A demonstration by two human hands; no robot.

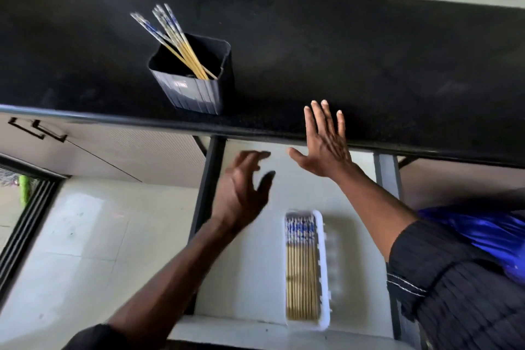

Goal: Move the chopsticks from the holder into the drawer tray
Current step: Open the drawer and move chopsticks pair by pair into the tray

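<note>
A dark square holder (pixel 196 85) stands on the black countertop (pixel 341 65), with several yellow chopsticks (pixel 176 40) with blue-white tops leaning out to the upper left. Below the counter an open drawer (pixel 250 278) holds a white tray (pixel 322 264) filled with several chopsticks (pixel 301 267) lying side by side. My left hand (pixel 244 190) hovers over the drawer, fingers spread and curled, holding nothing. My right hand (pixel 326 142) is flat and open at the counter's front edge, right of the holder, also with nothing in it.
The counter's rounded front edge (pixel 113 119) runs across the view. Cabinet doors with black handles (pixel 37 129) are at the left. A tiled floor (pixel 71 236) lies below left. My dark sleeve and blue garment (pixel 468 236) fill the lower right.
</note>
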